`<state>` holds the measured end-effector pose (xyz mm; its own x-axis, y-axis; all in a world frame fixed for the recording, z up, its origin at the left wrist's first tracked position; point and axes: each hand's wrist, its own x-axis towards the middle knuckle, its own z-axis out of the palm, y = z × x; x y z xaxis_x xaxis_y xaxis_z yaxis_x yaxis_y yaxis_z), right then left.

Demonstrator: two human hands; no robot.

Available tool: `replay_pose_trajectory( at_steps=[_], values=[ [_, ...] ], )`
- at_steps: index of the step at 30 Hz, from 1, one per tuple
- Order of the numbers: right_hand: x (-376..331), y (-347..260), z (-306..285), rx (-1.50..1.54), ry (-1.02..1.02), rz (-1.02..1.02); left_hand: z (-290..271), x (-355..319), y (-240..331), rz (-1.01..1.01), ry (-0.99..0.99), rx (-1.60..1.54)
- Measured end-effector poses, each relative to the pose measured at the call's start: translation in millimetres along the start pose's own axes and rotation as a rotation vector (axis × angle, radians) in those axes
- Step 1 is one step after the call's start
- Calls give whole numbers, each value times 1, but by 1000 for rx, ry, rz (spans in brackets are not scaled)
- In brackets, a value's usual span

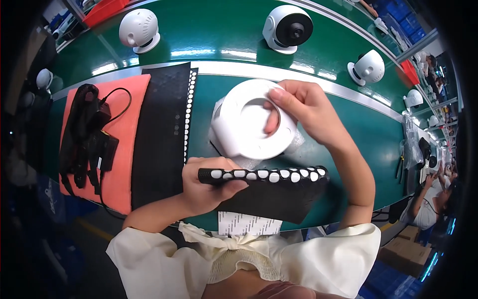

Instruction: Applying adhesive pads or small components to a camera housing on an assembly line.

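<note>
My left hand (209,185) is closed around one end of a black sheet (279,199) with white round dots along its upper edge. The sheet is held tilted close to my body. My right hand (301,107) pinches the rim of a white ring-shaped plastic housing (234,132), thumb on top and a fingertip showing through its round opening. The housing is over crumpled clear plastic wrap (298,142) on the green mat. A printed white sheet (249,223) shows below the black sheet, at the table's near edge.
To the left lie another black sheet (162,124) with a white-dotted edge and a pink foam sheet (132,144) bearing black adapters and cables (94,114). White cameras (288,30) stand along the green conveyor beyond. Pliers (400,159) lie at right; a co-worker (430,197) sits farther right.
</note>
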<state>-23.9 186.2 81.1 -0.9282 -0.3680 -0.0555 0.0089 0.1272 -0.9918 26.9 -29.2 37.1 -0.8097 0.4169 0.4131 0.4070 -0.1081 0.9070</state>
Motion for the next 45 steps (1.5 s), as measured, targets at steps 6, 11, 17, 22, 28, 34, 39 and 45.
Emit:
replay_pose_trajectory(
  at_steps=[6,11,17,22,28,34,39,45],
  values=[
    [-7,3,-5,-112,57,16,-1,0,-7,1,75,-5],
    [-10,12,-2,-279,153,-75,1,-1,-7,-147,198,-71],
    [-37,-9,0,-603,386,-358,0,1,-9,-142,239,-75],
    [-58,-24,4,-666,125,-459,-3,1,-16,-23,229,39],
    [-51,-12,9,-637,171,-510,0,4,-12,-79,243,-23],
    [-52,-7,7,-664,178,-511,-4,13,-6,-171,115,77],
    [-49,-14,7,-920,294,-586,-6,12,-6,-177,141,90],
    [-50,-11,9,-1109,310,-648,-4,14,-5,-233,182,83]
  ],
)
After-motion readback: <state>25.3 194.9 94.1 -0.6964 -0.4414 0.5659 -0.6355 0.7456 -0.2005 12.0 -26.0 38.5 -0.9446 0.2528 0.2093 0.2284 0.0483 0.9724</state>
